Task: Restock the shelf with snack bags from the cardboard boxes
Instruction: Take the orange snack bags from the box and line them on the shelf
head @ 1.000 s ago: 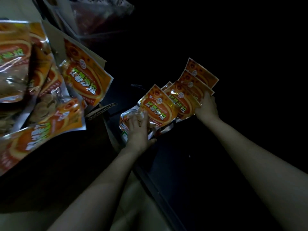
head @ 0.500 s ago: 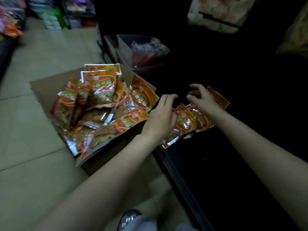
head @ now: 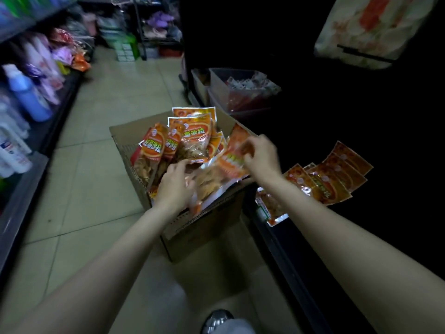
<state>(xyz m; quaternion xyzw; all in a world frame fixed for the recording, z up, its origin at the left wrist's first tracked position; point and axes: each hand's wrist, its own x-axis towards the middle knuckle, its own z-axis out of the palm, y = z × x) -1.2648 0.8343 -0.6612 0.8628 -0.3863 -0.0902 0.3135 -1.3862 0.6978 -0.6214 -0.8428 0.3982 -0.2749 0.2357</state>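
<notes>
An open cardboard box (head: 125, 141) stands on the tiled floor, packed with several orange snack bags (head: 192, 136). My left hand (head: 175, 186) reaches into the box and its fingers touch the lower edge of a bag lying on top. My right hand (head: 261, 157) pinches the upper part of that same orange bag (head: 226, 165). To the right, a row of orange snack bags (head: 332, 182) lies overlapped on the dark bottom shelf (head: 289, 261).
A clear bin of red-and-white packets (head: 243, 90) sits on the shelf beyond the box. Bottles (head: 26, 92) line the shelf on the left of the aisle. A large white bag (head: 370, 30) hangs at the upper right. My shoe (head: 216, 320) shows below.
Both hands have left the bags on the shelf and moved left over the box. The right hand now pinches a bag there. The view has pulled back and turned toward the aisle.
</notes>
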